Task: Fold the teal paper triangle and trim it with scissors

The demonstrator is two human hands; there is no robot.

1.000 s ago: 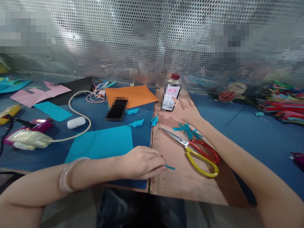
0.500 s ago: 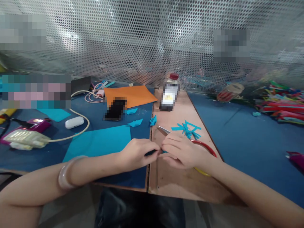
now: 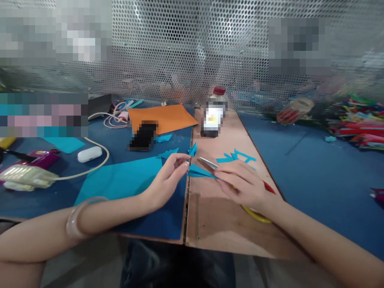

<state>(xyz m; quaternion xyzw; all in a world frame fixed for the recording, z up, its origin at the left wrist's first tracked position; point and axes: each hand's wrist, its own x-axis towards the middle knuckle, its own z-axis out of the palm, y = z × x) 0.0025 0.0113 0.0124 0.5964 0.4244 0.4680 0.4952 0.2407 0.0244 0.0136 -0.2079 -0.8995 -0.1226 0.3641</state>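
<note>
A person's two bare hands meet over the seam between a blue mat (image 3: 156, 224) and a plywood board (image 3: 228, 232), stretching a narrow strip of teal paper (image 3: 200, 172) between them. The left hand (image 3: 168, 176), a pale bangle (image 3: 78, 218) on its wrist, pinches the strip's near-left end between thumb and fingertips; the right hand (image 3: 246, 187) grips the other end with its fingers closed over it, so the strip's long axis runs almost level from left to right, tilting slightly down toward the right hand. Neither hand is the nearer: each holds one end, and the paper hangs just above the board, touching nothing else that can be made out. Directly beneath and behind the right hand lie the scissors (image 3: 210, 163), steel blades pointing up and left toward the strip, their red and yellow handles mostly hidden under the palm and wrist; whether the hand rests on them cannot be told. More teal paper scraps (image 3: 237, 157) lie on the board just beyond the blades, a large teal sheet (image 3: 120, 182) on the mat beside the left hand, and an orange sheet (image 3: 163, 117) farther back near a red-capped bottle (image 3: 214, 116) by the perforated metal screen (image 3: 186, 60).
</note>
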